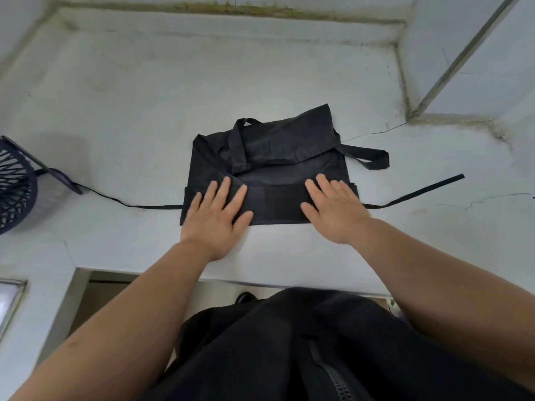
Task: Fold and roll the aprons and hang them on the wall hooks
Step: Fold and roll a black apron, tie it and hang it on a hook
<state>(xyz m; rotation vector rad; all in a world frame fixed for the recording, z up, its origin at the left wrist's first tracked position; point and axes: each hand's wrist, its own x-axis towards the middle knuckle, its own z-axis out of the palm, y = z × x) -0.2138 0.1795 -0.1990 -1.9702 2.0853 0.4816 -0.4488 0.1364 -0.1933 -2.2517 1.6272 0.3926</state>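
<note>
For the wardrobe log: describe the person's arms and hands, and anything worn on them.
Both forearms are bare, with no sleeve in view. The left hand and right hand wear no gloves, and no rings, watch or bracelet show. Fingernails look short and unpainted. Lower down, dark clothing with a zip covers the body.

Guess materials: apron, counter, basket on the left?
Apron: thin woven fabric, black, matte; it creases and folds flat. Counter: looks like painted concrete or plaster, pale, with hairline cracks and stains. Basket: likely moulded plastic, dark blue, open lattice.
</note>
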